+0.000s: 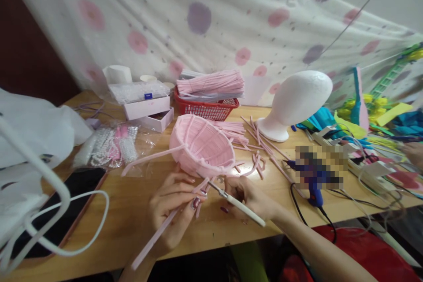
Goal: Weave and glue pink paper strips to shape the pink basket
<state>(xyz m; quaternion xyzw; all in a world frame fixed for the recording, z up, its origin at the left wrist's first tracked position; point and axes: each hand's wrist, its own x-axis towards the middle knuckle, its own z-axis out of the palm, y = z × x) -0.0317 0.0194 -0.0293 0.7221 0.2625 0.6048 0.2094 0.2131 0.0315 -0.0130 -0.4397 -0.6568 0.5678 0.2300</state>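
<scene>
While the left hand [176, 209] pinches a long pink strip [156, 239] between thumb and fingers, the right hand [247, 190] is wrapped around a white-handled tool [245, 210] that looks to me like scissors. Both are just on the near side of the pink ribbed bowl [211, 142], which sits tilted on the wooden bench [211, 227] with its inside showing. The tool's metal tip is right by the bowl's near rim, close to the strip; from where I stand I can't tell whether they touch. A loose end [152, 157] trails out to the bowl's left.

Behind the bowl there's a red plastic basket [211, 110] carrying a bundle of pink strips [211, 83], and loose pink lengths [234, 130] lie to the bowl's right. Farther right of it stands a white egg-shaped form [297, 97] on a flared foot. Well to the bowl's right, a blue glue gun [315, 194] is partly blurred out. On the bowl's left I see a clear bag of pearly beads [112, 149] and a dark-screened phone [82, 189].
</scene>
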